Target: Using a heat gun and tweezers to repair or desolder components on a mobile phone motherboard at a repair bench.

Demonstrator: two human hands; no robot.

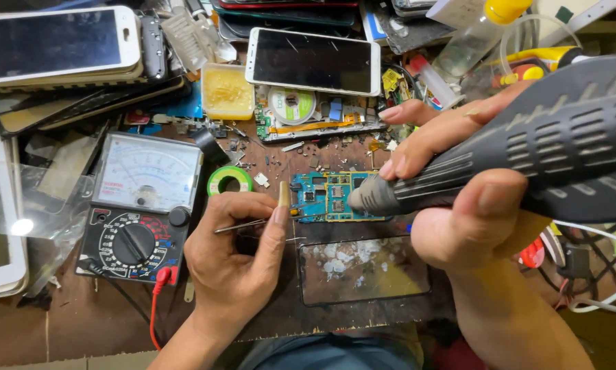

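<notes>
My right hand [472,205] grips a dark grey hot-air tool [527,147] with slotted vents; its metal nozzle points left at a small blue-green circuit board [328,197] in the middle of the bench. My left hand [236,250] holds thin metal tweezers [243,225] between thumb and fingers, tips reaching the board's left edge beside a small tan piece [284,194]. The board lies just above a dark glass panel [363,270] smeared with white residue.
An analog multimeter [143,205] with red and black leads sits at left, a green solder spool [229,180] beside it. White phones [57,44] [313,62], an opened phone chassis [315,116], a yellow flux tub [227,91], bottles and cables crowd the back and right.
</notes>
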